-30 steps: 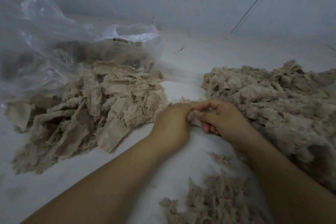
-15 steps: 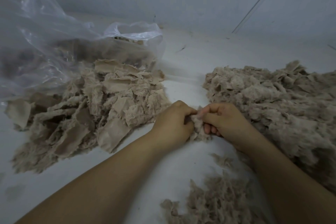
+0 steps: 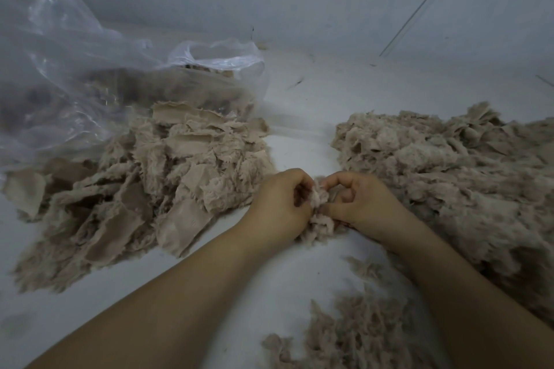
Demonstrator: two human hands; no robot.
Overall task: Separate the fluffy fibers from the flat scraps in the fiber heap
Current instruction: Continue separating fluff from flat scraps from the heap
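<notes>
A white counter [image 3: 299,117] with grey walls behind it carries everything. Largest on it is the fluffy beige fiber heap [image 3: 449,177], spread along the right edge and running out of view. Across from it, toward the left edge, lies a pile of flat beige scraps [image 3: 126,189], many showing a smooth woven backing with fringed borders. A crumpled clear plastic bag [image 3: 90,69] slumps at the back left corner, its mouth open toward the scrap pile; what looks like more of the same material shows dimly through the film. At the near edge, between the forearms, sits a smaller loose mound of fluffy fibers [image 3: 353,332]. In the gap between the two big piles, the left hand [image 3: 278,210] and right hand [image 3: 362,204] meet, both with fingers curled, pinching a small beige tuft [image 3: 319,213] from either side. The tuft's lower part hangs to the counter just below the knuckles.
</notes>
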